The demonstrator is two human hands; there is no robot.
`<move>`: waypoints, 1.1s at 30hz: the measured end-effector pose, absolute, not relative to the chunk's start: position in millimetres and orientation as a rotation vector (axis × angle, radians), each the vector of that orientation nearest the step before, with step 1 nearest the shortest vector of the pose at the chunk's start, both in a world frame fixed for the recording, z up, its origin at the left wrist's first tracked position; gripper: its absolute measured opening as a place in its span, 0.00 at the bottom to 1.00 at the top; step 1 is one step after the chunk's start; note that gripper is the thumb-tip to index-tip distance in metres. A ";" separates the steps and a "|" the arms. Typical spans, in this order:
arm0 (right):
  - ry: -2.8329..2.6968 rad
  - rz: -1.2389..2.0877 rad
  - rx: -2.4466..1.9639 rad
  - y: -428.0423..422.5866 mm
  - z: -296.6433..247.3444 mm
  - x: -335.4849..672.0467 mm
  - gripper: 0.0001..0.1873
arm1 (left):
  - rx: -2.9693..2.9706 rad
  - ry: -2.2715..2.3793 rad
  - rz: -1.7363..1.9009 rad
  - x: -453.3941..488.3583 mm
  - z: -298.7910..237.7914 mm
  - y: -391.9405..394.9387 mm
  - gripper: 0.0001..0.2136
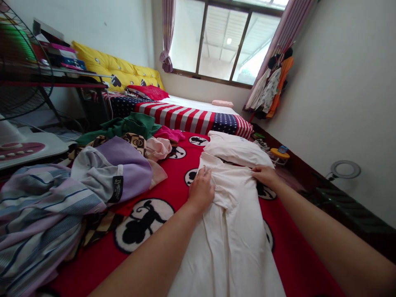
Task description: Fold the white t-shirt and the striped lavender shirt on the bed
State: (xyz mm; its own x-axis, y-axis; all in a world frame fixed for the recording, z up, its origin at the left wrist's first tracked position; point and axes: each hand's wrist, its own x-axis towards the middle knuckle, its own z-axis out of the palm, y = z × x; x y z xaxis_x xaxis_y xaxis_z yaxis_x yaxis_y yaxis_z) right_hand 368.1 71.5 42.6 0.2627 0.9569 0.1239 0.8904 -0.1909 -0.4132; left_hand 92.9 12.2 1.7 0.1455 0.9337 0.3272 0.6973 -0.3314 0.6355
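Observation:
A long white shirt (pixel 227 251) lies spread on a red blanket (pixel 297 251) printed with black silhouettes in white circles. My left hand (pixel 201 189) is curled on the cloth near the collar, gathering a little of it. My right hand (pixel 262 175) grips the shirt's far shoulder edge. Just beyond both hands lies a folded white garment (pixel 236 148). To the left of my left hand sits a heap of clothes, with a striped shirt (pixel 37 214) and a lilac-grey top (pixel 117 169) nearest.
A green garment (pixel 130 127) and pink cloth (pixel 157 148) lie further along the bed. A flag-patterned bedsheet (pixel 182 117) and yellow cushion (pixel 116 68) lie beyond. A fan (pixel 24 70) stands at left. Hanging clothes (pixel 270 88) are by the window, and a ring light (pixel 345 169) is at right.

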 end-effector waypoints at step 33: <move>-2.048 -0.190 -1.552 37.4 39.2 275.0 0.16 | 2.241 1.334 1.214 92.9 5.4 7.0 0.16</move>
State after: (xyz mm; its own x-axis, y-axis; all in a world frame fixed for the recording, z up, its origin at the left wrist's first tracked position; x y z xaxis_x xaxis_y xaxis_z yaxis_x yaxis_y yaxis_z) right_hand 275.0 37.4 39.2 -0.1753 0.8435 0.5077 0.9224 0.3210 -0.2149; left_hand 92.9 7.0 5.4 0.2272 0.8205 0.5246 0.5993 -0.5424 0.5888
